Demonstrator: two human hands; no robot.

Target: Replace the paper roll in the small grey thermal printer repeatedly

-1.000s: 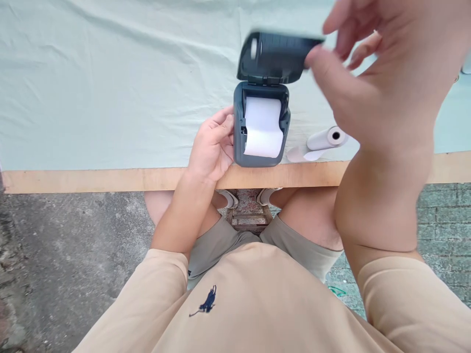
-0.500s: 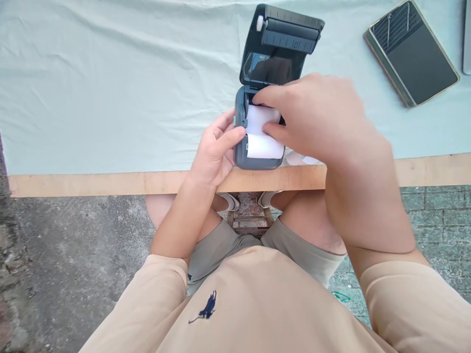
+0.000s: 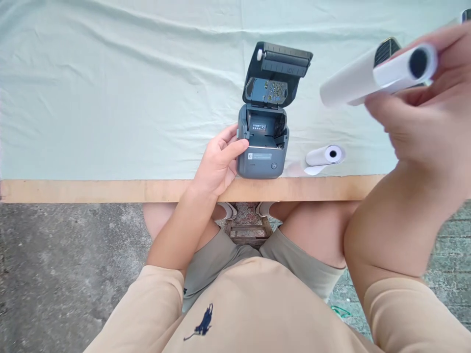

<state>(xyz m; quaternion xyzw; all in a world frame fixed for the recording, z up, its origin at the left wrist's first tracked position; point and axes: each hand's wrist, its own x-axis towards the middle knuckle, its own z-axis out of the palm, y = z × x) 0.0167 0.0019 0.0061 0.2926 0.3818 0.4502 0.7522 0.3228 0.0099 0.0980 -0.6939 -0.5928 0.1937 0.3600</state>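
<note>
A dark grey portable printer [image 3: 263, 167] stands at the table's front edge, its hinged lid [image 3: 281, 63] raised. No roll sits in its paper bay, so a printed label shows inside. My left hand [image 3: 221, 159] grips the printer's left side, thumb on top. Up at the right, my right hand [image 3: 430, 113] pinches a white paper roll [image 3: 392, 71] with a dark core, and a loose paper flap trails to the left. A second, smaller-looking white paper roll [image 3: 320, 156] lies on the cloth right of the printer, its end partly unrolled.
Pale green cloth [image 3: 121, 98] covers the table, with a bare wooden strip [image 3: 91, 191] along its front. Behind the held roll, a dark phone-like slab [image 3: 386, 50] is mostly hidden. Another dark object [image 3: 466, 15] pokes in at the top right corner.
My right hand has lifted the paper roll out of the printer and carried it up to the right. The printer has lowered slightly in view, and the second roll is now uncovered.
</note>
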